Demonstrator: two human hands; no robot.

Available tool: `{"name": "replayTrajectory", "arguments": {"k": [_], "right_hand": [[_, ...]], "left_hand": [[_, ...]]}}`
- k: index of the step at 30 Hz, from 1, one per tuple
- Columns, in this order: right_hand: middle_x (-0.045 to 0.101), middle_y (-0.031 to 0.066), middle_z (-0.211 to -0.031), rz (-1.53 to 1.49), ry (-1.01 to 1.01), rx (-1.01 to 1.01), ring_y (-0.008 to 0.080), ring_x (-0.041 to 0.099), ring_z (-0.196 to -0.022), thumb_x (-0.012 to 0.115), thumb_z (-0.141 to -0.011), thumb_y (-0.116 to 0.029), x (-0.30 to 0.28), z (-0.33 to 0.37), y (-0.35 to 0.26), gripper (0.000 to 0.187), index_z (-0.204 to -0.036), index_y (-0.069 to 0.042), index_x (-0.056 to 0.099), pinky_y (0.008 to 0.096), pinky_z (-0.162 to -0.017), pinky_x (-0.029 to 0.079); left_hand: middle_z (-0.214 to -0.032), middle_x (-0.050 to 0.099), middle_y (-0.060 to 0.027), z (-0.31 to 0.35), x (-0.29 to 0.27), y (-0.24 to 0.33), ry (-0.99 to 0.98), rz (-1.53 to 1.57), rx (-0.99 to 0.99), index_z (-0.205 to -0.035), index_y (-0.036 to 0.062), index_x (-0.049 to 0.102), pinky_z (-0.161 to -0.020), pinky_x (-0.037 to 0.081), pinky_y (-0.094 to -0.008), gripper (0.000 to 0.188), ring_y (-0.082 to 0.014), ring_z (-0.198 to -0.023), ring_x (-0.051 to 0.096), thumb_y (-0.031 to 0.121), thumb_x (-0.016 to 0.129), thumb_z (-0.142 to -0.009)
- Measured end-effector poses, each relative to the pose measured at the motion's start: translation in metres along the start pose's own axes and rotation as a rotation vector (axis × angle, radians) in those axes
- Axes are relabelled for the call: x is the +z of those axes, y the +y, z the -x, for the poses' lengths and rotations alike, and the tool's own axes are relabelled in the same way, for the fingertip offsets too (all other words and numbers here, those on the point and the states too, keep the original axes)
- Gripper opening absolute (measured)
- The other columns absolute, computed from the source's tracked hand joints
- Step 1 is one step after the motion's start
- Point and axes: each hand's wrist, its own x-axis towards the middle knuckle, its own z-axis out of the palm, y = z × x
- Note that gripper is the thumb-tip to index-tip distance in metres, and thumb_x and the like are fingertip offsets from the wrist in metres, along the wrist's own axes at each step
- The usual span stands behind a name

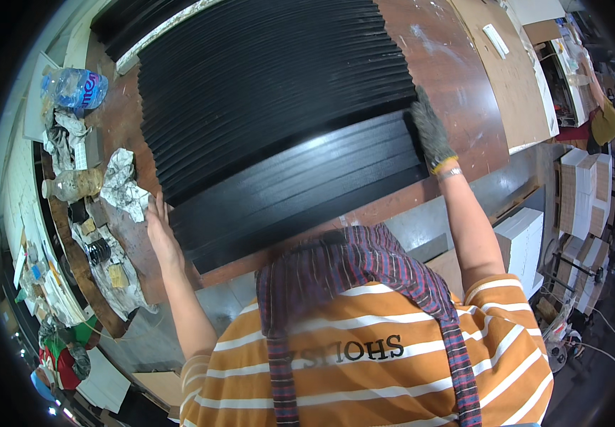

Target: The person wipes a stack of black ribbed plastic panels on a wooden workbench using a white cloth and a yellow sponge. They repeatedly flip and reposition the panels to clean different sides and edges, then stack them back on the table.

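A smooth, glossy black panel (300, 188) lies along the near edge of a brown table, showing faint lengthwise lines. Behind it spreads a wide row of black strips (264, 78), packed closely with jagged ends at both sides. My bare left hand (163, 231) rests against the panel's left end, its fingers stretched out. At the opposite end, my right hand (432, 132) wears a grey glove with a yellow cuff and lies flat along the panel's right end, fingers extended. Neither hand is wrapped around anything.
Left of the strips are a crumpled stained cloth (126, 185), a cloudy plastic bottle (76, 183) and a large clear bottle (76, 89). The brown tabletop (464, 85) extends right toward a pale board (510, 78). White stacked boxes (521, 238) stand at the right.
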Motion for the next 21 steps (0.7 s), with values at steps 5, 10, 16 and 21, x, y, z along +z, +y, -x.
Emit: {"name": "replayTrajectory", "arguments": {"k": [5, 10, 16, 21], "right_hand": [[0.041, 0.0191, -0.159, -0.015, 0.119, 0.22, 0.0335, 0.044, -0.144, 0.059, -0.102, -0.039, -0.004, -0.004, -0.012, 0.073, -0.16, -0.008, 0.029, 0.0402, -0.113, 0.039], [0.066, 0.0174, -0.128, 0.349, 0.131, -0.004, 0.0284, 0.068, -0.104, 0.076, -0.09, -0.029, -0.047, 0.07, -0.026, 0.051, -0.132, -0.004, 0.064, 0.0397, -0.093, 0.053], [0.07, 0.0185, -0.113, 0.282, -0.063, 0.364, 0.0318, 0.068, -0.104, 0.084, -0.076, -0.029, -0.03, 0.115, -0.049, 0.052, -0.118, -0.002, 0.07, 0.0395, -0.09, 0.053], [0.069, 0.0123, -0.097, 0.244, 0.002, 0.357, 0.0272, 0.067, -0.088, 0.083, -0.073, -0.02, -0.027, 0.122, -0.051, 0.038, -0.106, -0.004, 0.071, 0.0379, -0.081, 0.053]], "left_hand": [[-0.158, 0.038, -0.0254, -0.016, -0.018, -0.007, 0.09, -0.107, 0.111, -0.154, -0.0122, 0.028, -0.122, 0.027, -0.0397, 0.059, -0.0302, -0.148, 0.038, 0.029, 0.036, -0.113], [-0.107, 0.068, -0.013, 0.053, -0.066, -0.018, 0.296, -0.378, 0.086, -0.12, -0.0079, 0.063, -0.089, 0.05, -0.0301, 0.032, -0.0186, -0.097, 0.065, 0.019, 0.054, -0.107], [-0.086, 0.064, -0.0047, 0.115, -0.056, -0.037, 0.167, -0.391, -0.249, -0.101, -0.0034, 0.065, -0.076, 0.049, -0.0253, 0.015, -0.0119, -0.077, 0.061, 0.01, 0.067, -0.096], [-0.1, 0.062, -0.0078, 0.126, -0.044, -0.04, 0.243, -0.257, -0.2, -0.11, -0.0021, 0.061, -0.085, 0.049, -0.0284, 0.025, -0.0144, -0.09, 0.06, 0.001, 0.073, -0.088]]}}
